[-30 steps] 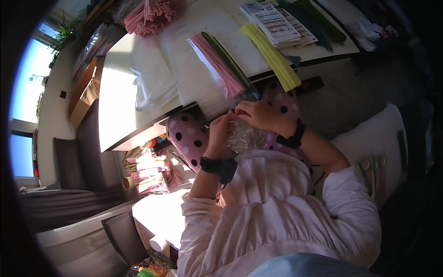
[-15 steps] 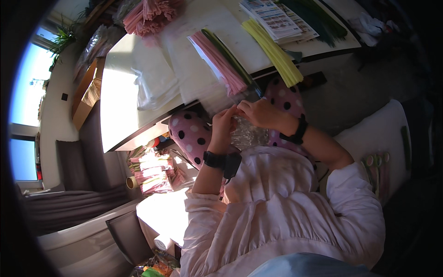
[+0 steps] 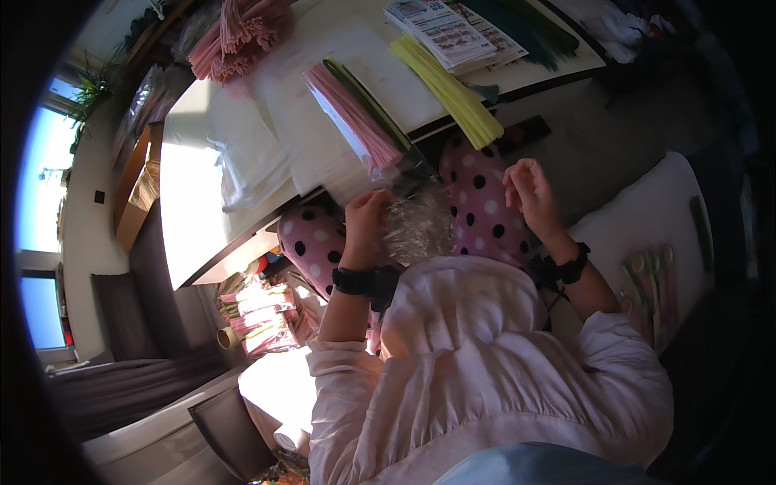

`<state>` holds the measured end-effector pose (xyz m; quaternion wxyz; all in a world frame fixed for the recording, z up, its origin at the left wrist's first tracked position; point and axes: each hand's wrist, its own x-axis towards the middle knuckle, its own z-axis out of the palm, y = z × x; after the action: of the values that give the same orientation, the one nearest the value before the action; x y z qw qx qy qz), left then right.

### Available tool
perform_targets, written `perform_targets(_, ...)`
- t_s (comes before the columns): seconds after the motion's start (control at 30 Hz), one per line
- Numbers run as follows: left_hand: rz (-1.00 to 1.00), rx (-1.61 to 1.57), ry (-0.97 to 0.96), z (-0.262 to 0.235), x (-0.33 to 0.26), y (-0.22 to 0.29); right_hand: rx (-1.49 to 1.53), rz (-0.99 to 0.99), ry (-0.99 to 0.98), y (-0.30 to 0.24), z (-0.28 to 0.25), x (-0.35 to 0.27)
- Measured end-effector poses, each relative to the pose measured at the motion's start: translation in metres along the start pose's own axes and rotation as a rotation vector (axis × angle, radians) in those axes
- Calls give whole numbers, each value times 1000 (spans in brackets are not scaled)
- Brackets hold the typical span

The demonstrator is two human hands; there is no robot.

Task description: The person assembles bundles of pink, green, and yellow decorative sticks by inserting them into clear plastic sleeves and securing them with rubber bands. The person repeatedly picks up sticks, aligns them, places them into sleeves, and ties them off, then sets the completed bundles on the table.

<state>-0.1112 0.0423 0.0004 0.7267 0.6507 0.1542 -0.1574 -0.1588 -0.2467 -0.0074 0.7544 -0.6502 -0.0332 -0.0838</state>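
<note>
Fingers of the left hand (image 3: 368, 218) curl inward at the edge of the crumpled clear plastic film; whether they pinch it, I cannot tell. Those of the right hand (image 3: 533, 194) are half curled, with no object visible in them, though blur hides whether the tips meet.

Largest is the white table (image 3: 190, 190), ahead of the person's polka-dot trousers (image 3: 477, 194). Between the knees lies the clear plastic film (image 3: 419, 230), bunched over the lap. On the table near it rest a bundle of thin pink stems (image 3: 353, 117), a yellow bundle (image 3: 449, 93) overhanging the edge, and, smallest, a narrow dark-green bundle (image 3: 368, 101) beside the pink one.

My judgement: the step in hand is handling the film, paused between two-handed touches. A further move on it would call for a steady left hand and the right brought back in.

Half a second ago both hands' fingertips met above the lap; now the right stands well apart, out to the right.
</note>
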Motion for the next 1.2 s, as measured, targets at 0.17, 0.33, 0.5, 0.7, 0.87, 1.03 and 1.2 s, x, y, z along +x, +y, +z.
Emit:
perform_targets(0.17,140,166,0,-10,0,4,-769,19,-384,47,9,-33)
perform_targets(0.33,732,861,177,-26,-6,21,-1015,169,-635,10,-23,-36)
perform_targets(0.5,1087,1488,1,-12,2,35,-1112,402,-728,-51,-45,5)
perform_targets(0.7,1364,1424,-110,1,14,51,-1147,-550,-469,-49,17,38)
perform_targets(0.87,1346,1152,-126,2,-8,116,-1007,-883,-474,-69,74,77)
perform_targets(1.03,1199,868,-145,-3,-15,210,-710,-866,-398,-138,101,147)
perform_targets(1.2,1092,669,-123,-9,-4,303,-648,-743,-280,-210,144,227)
